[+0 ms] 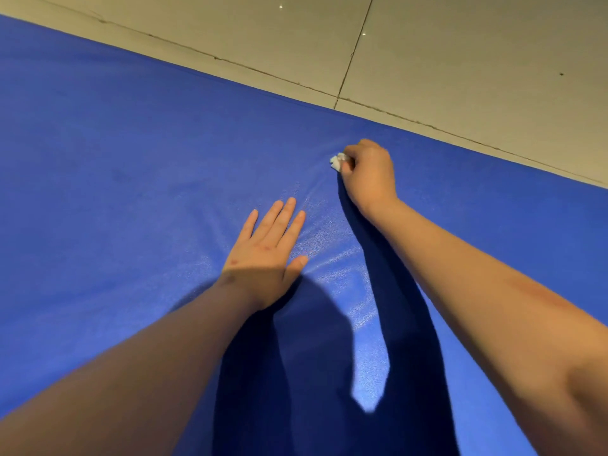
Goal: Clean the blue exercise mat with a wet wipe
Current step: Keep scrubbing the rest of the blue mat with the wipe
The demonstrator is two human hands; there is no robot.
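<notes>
The blue exercise mat [131, 179] fills most of the view, its far edge running diagonally from upper left to right. My left hand [268, 250] lies flat on the mat with fingers straight and spread, pressing it down. My right hand [368, 172] is further out near the far edge, fingers curled round a small crumpled white wet wipe [338, 161] held against the mat. Only a bit of the wipe shows past the fingers. The mat surface between the hands looks shiny and slightly wrinkled.
Beige floor tiles [460, 54] with dark grout lines lie beyond the mat's far edge. My arms cast dark shadows over the near part of the mat.
</notes>
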